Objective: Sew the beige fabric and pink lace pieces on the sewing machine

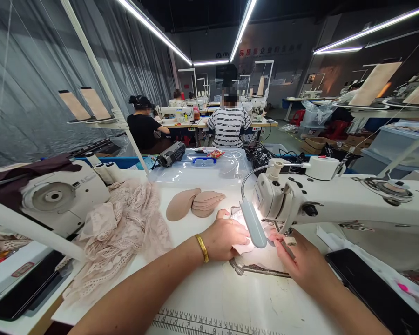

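Observation:
My left hand, with a gold bangle at the wrist, presses on a pale pink fabric piece left of the sewing machine's needle area. Its fingers are bent over the fabric. My right hand is on the other side, thumb and fingers pinched at the fabric's edge beside the presser foot. The white sewing machine reaches in from the right, and a lit grey lamp hides part of the fabric between my hands. Beige oval pads lie beyond my left hand.
Beige lace is heaped on the left, beside another machine. A ruler strip runs along the front. A black phone lies at right. Two people sit ahead beyond a clear plastic box.

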Demonstrator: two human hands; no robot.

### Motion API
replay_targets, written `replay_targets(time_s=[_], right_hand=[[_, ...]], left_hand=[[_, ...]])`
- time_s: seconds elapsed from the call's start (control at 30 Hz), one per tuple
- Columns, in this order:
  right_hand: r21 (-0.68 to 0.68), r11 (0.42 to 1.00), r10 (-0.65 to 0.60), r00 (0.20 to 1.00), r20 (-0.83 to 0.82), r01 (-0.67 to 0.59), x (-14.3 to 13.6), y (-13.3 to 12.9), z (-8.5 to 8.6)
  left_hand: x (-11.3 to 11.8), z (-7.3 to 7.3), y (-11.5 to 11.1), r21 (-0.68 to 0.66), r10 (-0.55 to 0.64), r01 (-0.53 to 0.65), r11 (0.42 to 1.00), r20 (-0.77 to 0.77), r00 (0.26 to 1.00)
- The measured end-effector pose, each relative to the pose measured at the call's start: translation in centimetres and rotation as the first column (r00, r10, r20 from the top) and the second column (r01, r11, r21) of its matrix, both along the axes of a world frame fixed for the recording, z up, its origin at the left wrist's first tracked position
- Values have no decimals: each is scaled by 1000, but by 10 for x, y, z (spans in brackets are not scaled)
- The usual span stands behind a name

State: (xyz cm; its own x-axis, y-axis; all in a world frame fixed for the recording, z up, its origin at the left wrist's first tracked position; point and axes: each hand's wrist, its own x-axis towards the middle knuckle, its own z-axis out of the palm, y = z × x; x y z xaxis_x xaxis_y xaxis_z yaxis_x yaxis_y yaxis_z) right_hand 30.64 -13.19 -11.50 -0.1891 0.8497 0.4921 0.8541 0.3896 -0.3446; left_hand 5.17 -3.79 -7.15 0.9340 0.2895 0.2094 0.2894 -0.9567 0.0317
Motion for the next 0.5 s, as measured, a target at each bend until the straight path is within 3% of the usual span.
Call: replay_targets(time_s=[0.13,0.3,0.43,0.5], right_hand=[[25,1000,3,1000,12,-3,-1,-1,3],[54,998,24,1000,11,-25,-4,-4,3],[-37,999,14,1000,-5,-14,-4,-7,2],[-72,994,87,996,15,-86,-4,-8,3]], left_hand=[[0,-4,0,-90,23,-22,996,15,1000],[0,-11,-4,-15,57,-57,998,-3,998],[-1,-11,-10,19,36,-36,999,-2,999],[-2,-11,-14,30,23,-23,999,-2,1000]])
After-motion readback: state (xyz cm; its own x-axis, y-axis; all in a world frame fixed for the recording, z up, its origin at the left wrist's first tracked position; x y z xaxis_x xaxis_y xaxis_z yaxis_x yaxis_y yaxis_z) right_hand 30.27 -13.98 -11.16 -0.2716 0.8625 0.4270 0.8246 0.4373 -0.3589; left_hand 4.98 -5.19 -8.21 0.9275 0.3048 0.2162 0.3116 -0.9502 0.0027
